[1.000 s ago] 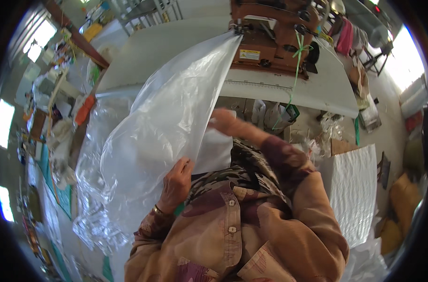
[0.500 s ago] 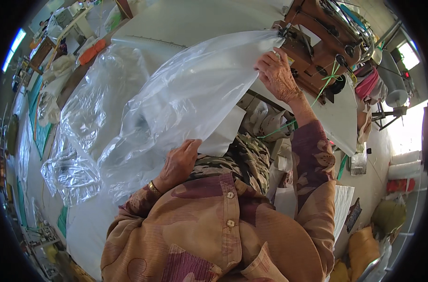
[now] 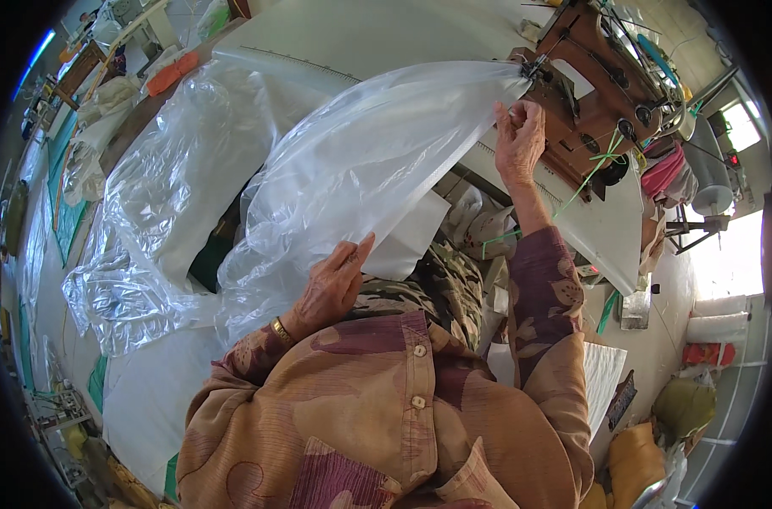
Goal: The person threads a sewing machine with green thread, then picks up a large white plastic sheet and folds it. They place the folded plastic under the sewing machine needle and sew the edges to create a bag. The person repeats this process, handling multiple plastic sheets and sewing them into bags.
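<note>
A large sheet of clear plastic film [image 3: 344, 161] stretches from my lap up to the needle area of a brown sewing machine [image 3: 594, 93] at the upper right. At the sheet's near edge my left hand [image 3: 333, 278] is closed on the film, its index finger pointing outward. My right hand [image 3: 520, 144] is beside the film's right edge, just short of the machine's needle area. Its thumb and fingers are curled together; whatever they pinch is too small to make out. Green string [image 3: 602, 157] hangs on the machine's near side.
More crumpled clear film [image 3: 161, 204] lies to the left, beside a wooden edge with an orange bundle [image 3: 172, 73]. A long ruler [image 3: 293, 64] runs along the pale table [image 3: 386, 34]. Stuffed sacks [image 3: 636, 454] and white rolls [image 3: 715, 329] stand at the right.
My right hand has shifted slightly right and down, its fingers curling in. My left hand has risen a little, its index finger sticking out. A dark gap has opened between the film's folds.
</note>
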Demonstrator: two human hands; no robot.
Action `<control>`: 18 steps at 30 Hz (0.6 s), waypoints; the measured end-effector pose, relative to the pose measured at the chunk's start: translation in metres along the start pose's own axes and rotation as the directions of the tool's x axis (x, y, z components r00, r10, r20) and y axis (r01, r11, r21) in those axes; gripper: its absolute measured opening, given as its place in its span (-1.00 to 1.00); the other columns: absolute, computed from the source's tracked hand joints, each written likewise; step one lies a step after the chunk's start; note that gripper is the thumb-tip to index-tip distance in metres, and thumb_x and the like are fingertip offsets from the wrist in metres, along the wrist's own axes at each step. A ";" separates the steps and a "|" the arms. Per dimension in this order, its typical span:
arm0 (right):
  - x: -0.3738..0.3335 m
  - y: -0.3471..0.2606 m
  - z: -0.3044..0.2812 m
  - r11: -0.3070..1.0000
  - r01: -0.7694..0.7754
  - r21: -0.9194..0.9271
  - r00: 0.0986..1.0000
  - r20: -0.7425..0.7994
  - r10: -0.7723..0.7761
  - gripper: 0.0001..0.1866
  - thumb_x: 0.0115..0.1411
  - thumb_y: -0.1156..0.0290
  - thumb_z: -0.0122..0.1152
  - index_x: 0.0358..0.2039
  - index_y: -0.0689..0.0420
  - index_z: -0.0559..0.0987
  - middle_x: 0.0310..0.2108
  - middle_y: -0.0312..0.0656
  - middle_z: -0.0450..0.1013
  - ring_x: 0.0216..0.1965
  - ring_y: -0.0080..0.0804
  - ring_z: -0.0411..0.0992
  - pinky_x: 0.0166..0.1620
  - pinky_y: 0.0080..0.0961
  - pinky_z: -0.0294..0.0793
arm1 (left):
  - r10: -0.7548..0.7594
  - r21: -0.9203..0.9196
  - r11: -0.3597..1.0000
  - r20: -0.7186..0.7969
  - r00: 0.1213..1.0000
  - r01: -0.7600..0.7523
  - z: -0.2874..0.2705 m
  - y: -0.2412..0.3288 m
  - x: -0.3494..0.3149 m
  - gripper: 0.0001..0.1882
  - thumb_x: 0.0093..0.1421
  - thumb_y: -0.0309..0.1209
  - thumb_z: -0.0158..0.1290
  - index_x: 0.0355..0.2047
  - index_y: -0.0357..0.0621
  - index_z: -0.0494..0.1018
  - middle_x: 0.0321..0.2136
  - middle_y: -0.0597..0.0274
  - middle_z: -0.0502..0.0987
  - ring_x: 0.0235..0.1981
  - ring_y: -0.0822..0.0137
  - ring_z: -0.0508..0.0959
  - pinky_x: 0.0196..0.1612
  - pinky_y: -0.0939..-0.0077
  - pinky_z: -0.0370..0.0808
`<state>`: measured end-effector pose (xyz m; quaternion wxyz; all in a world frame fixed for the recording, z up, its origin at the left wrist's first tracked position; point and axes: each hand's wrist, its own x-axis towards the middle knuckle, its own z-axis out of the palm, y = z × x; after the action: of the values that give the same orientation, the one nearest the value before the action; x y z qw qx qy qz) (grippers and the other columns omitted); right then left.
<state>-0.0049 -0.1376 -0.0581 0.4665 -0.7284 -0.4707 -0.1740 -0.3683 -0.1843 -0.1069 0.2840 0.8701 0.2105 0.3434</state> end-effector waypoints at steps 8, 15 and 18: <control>0.004 0.060 0.032 0.891 -0.372 0.259 0.928 0.116 0.354 -0.50 0.12 0.02 0.31 -0.34 0.30 0.52 -0.46 -0.13 0.50 -0.43 -0.36 0.43 -0.29 -0.37 0.40 | 0.064 -0.024 0.998 0.159 0.985 -0.061 0.034 -0.008 0.010 -0.64 0.09 -0.57 0.07 -0.05 -0.33 0.46 -0.45 0.08 0.37 -0.49 0.05 0.50 -0.46 0.21 0.46; -0.007 0.031 0.019 0.637 -0.430 0.640 0.902 0.267 0.340 -0.70 0.26 0.24 0.17 -0.42 0.25 0.54 -0.57 -0.45 0.34 -0.49 -0.70 0.22 -0.45 -0.59 0.25 | 0.170 -0.046 0.985 0.321 0.932 -0.164 0.059 -0.011 0.033 -0.68 0.04 -0.58 0.05 -0.14 -0.24 0.51 -0.47 0.10 0.41 -0.52 0.03 0.51 -0.46 0.19 0.48; -0.010 0.037 0.017 0.690 -0.375 0.618 0.927 0.236 0.292 -0.64 0.27 0.20 0.14 -0.51 0.24 0.49 -0.60 -0.46 0.26 -0.51 -0.69 0.17 -0.46 -0.55 0.24 | 0.159 -0.041 0.987 0.292 0.943 -0.153 0.064 -0.009 0.044 -0.75 0.03 -0.59 0.04 -0.24 -0.25 0.55 -0.51 0.09 0.41 -0.56 0.04 0.51 -0.48 0.24 0.47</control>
<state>0.0186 -0.1328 -0.0924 0.6856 -0.6015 -0.3878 0.1330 -0.2943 -0.1746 -0.1300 0.2918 0.9229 0.0933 0.2334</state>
